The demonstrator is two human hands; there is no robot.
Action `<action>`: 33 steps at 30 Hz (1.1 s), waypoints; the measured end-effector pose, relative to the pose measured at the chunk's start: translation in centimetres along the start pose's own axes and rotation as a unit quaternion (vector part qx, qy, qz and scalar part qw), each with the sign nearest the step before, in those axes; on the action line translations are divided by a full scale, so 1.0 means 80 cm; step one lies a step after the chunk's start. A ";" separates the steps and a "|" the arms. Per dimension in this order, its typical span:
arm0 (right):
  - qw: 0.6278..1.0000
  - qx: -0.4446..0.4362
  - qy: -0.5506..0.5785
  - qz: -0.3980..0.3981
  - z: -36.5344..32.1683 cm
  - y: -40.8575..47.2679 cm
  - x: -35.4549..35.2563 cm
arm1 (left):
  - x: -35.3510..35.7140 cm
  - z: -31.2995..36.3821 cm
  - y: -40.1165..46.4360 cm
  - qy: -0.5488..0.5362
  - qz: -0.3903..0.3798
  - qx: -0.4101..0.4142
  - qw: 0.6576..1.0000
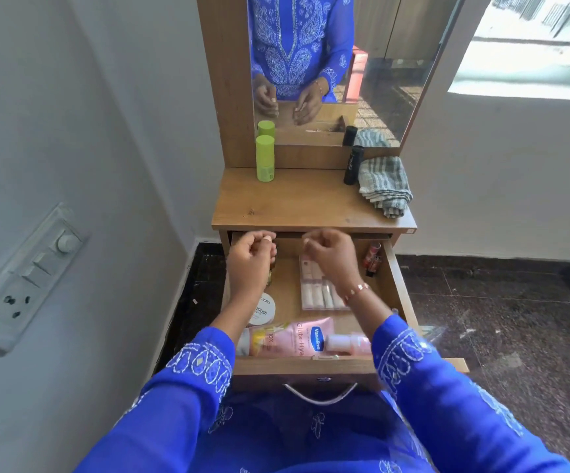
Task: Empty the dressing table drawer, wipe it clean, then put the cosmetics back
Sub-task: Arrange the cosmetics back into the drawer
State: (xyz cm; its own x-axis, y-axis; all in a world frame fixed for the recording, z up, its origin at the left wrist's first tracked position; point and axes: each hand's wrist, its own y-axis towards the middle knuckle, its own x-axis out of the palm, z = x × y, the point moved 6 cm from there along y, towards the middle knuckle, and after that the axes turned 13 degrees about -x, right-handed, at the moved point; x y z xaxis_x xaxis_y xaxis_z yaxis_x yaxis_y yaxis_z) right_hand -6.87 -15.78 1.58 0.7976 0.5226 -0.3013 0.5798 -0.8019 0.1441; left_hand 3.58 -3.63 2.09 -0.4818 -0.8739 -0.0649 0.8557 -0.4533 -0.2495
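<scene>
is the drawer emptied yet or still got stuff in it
Still holding things: the pulled-out wooden drawer contains a pink Vaseline tube, a white round jar and more.
</scene>
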 end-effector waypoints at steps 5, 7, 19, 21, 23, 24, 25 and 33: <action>0.974 -0.117 -0.178 0.082 -0.064 0.093 -0.062 | 0.051 0.073 0.019 0.018 -0.036 0.062 0.997; 0.951 -0.157 -0.250 0.092 -0.079 0.125 -0.075 | 0.065 0.092 0.028 0.029 -0.042 0.071 0.996; 0.864 -0.172 -0.472 -0.027 -0.046 0.181 -0.074 | 0.082 0.091 0.041 0.002 -0.079 0.015 0.997; 0.885 -0.169 -0.434 -0.001 -0.047 0.179 -0.080 | 0.082 0.083 0.041 0.005 -0.082 0.006 0.997; 0.900 -0.163 -0.405 0.004 -0.045 0.175 -0.084 | 0.084 0.075 0.040 0.007 -0.087 -0.006 0.996; 0.910 -0.160 -0.383 0.012 -0.043 0.172 -0.086 | 0.085 0.070 0.040 0.004 -0.091 -0.014 0.996; 0.922 -0.161 -0.352 0.026 -0.043 0.166 -0.088 | 0.085 0.065 0.040 -0.001 -0.096 -0.025 0.995; 0.963 -0.198 -0.132 0.126 -0.032 0.057 -0.063 | 0.083 0.004 0.031 -0.029 -0.084 -0.135 0.987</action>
State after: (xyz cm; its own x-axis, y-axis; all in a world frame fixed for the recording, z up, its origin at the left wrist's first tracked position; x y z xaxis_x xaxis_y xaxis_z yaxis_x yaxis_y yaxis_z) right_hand -7.82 -21.33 6.18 0.8814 0.1920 -0.4315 0.4333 -0.6923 0.5770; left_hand 2.56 -10.59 1.38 -0.5950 -0.8020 0.0532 0.6790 -0.5369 -0.5006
